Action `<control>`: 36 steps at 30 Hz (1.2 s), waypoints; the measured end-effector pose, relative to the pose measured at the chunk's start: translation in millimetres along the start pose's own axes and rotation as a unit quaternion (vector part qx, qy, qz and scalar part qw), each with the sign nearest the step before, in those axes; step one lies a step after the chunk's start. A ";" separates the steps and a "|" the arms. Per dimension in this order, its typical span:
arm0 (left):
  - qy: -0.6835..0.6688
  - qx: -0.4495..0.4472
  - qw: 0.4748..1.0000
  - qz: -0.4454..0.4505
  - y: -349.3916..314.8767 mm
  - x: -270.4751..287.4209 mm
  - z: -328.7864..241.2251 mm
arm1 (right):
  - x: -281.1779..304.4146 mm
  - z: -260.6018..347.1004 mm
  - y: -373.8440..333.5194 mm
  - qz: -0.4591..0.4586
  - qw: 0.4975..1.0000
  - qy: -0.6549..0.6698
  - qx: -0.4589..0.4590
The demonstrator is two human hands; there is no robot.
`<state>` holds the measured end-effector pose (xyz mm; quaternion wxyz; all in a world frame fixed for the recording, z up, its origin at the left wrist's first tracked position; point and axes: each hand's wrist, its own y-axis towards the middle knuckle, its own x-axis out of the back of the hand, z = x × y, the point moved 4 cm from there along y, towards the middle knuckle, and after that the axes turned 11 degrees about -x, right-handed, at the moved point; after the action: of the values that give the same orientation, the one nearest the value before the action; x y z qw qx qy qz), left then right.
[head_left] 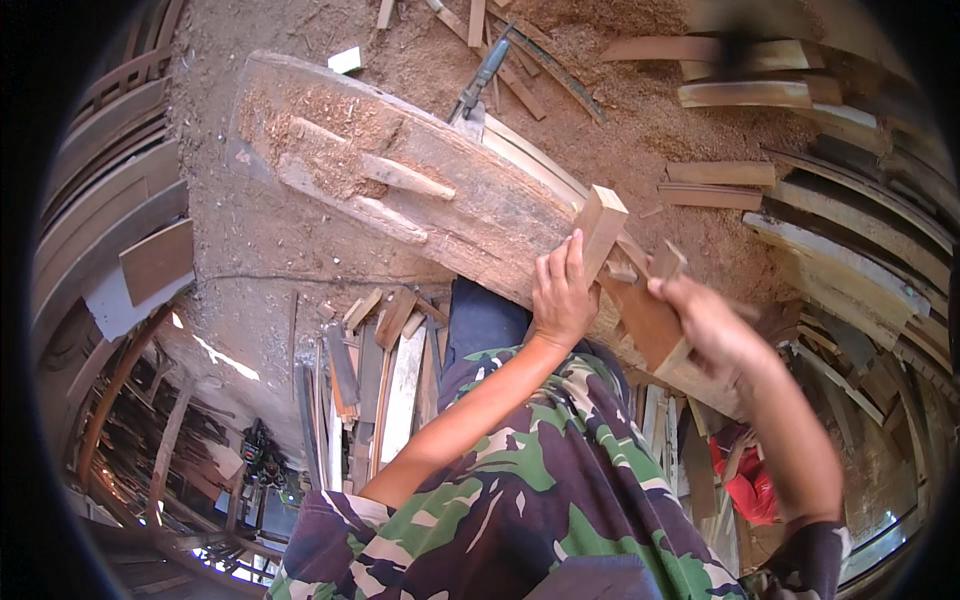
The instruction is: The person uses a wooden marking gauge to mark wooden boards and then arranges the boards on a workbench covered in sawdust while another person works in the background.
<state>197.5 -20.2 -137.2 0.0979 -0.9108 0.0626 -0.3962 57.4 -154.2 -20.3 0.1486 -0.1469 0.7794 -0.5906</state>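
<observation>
My left hand (566, 298) is closed round a pale squared wood block (603, 222), its end grain facing up. Just right of it, a brown wooden block (648, 322) lies at a slant with small wooden pieces jutting from its upper part; its exact kind is unclear. My right hand (695, 315), smeared by motion, has its fingers curled at a short wooden piece (668, 261) on that block. Beneath both hands runs a thick, worn timber bench (500, 225), slanting from upper left to lower right, with long slots and wood shavings on it.
Past the bench's far edge lies a power tool (484, 80) with a dark grip. Boards (850, 250) are stacked on the right, more boards (110, 215) on the left. Offcuts (380, 350) stand near my legs; a red cloth or bag (748, 485) sits lower right. Sawdust covers the ground.
</observation>
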 end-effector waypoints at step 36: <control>-0.103 -0.271 0.911 0.293 257.5 -290.5 -147.5 | 116.2 -213.0 236.8 -0.634 0.702 0.159 0.283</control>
<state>-117.2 -234.1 -303.6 -0.0354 -0.8785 0.4218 -0.2216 -147.6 47.0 -200.4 -0.3528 -0.4613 0.3100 -0.7528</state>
